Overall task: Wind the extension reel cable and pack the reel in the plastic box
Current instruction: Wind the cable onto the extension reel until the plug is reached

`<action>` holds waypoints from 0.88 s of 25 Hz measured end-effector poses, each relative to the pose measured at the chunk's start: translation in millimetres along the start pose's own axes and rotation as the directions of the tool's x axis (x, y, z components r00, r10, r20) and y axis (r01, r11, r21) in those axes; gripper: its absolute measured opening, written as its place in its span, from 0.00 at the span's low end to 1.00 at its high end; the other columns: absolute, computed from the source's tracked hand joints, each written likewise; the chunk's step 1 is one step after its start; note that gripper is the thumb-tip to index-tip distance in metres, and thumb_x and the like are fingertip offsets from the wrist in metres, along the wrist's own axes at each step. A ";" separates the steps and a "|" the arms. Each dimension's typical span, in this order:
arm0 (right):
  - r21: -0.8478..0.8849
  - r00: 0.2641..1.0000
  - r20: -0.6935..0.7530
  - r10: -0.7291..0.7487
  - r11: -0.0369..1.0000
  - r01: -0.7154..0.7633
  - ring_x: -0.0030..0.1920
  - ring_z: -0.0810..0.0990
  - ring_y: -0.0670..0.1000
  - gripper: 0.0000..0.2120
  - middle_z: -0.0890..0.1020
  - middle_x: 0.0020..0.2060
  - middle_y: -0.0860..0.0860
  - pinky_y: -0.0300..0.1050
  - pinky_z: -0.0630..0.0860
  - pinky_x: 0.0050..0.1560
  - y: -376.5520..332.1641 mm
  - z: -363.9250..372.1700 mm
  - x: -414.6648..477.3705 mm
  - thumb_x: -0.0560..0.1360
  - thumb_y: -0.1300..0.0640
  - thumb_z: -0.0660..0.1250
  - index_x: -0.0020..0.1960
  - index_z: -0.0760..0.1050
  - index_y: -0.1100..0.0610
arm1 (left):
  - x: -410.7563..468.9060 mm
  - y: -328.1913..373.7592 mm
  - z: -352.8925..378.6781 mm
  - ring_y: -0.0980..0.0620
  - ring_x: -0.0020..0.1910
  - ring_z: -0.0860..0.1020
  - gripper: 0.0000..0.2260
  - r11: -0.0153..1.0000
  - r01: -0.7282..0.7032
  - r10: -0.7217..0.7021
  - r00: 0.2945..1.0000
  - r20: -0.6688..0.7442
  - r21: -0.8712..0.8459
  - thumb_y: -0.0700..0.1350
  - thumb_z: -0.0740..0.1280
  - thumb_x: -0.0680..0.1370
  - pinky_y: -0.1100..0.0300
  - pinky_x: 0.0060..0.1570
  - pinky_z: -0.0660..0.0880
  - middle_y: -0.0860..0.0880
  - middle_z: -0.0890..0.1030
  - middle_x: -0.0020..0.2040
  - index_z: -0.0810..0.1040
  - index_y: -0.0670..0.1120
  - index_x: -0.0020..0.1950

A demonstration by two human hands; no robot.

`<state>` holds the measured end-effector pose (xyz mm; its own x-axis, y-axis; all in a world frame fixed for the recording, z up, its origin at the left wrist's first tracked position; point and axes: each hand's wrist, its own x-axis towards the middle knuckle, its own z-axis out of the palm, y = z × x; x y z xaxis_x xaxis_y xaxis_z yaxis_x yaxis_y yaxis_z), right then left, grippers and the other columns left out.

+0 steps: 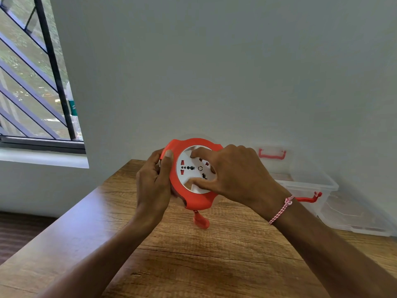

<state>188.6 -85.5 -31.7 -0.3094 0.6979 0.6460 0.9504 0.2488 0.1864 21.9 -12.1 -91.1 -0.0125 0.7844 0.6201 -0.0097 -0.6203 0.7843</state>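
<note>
A round orange extension reel (198,202) with a white socket face (189,168) is held upright above the wooden table (214,254). My left hand (153,181) grips its left rim, thumb on the orange edge. My right hand (234,175) lies over the white face, with fingertips pressed into its recesses. An orange plug (201,221) hangs just below the reel on a very short bit of cable. A clear plastic box (309,183) with red handles stands open at the right, against the wall.
The box's clear lid (354,216) lies flat on the table next to the box. A barred window (32,82) fills the upper left. The table's left edge drops to a dark floor (19,231).
</note>
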 end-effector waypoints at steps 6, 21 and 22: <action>0.092 0.996 -0.071 0.054 0.995 -0.047 0.38 0.82 0.47 0.20 0.83 0.39 0.42 0.43 0.80 0.40 11.9 -8.8 2.3 0.77 0.37 0.66 0.65 0.75 0.45 | 3.4 -4.2 -2.3 0.60 0.34 0.83 0.13 0.997 0.055 -0.056 0.998 -0.022 -0.051 0.52 0.58 0.85 0.69 0.31 0.77 0.59 0.84 0.37 0.79 0.48 0.56; 0.765 0.769 0.639 0.026 -0.129 -0.631 0.43 0.84 0.57 0.20 0.83 0.46 0.62 0.52 0.81 0.44 -6.5 41.7 -19.9 0.75 0.54 0.75 0.62 0.77 0.61 | 11.2 -8.8 -7.1 0.51 0.51 0.85 0.11 0.943 0.222 -0.266 0.951 -0.161 -0.248 0.57 0.55 0.85 0.52 0.48 0.84 0.56 0.84 0.49 0.76 0.61 0.52; 0.774 0.773 0.631 0.060 -0.120 -0.622 0.39 0.82 0.55 0.19 0.83 0.45 0.62 0.48 0.80 0.39 -3.0 41.4 -19.4 0.73 0.58 0.77 0.61 0.78 0.61 | 11.2 -8.7 -7.0 0.51 0.50 0.85 0.11 0.945 0.222 -0.264 0.951 -0.162 -0.239 0.57 0.55 0.85 0.54 0.46 0.84 0.56 0.84 0.49 0.76 0.62 0.52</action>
<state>190.5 -72.0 -75.4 -0.2019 0.9784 0.0434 0.0551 0.0556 -0.9969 14.8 2.1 -91.0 -0.1709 0.9090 0.3800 -0.2507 -0.4131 0.8755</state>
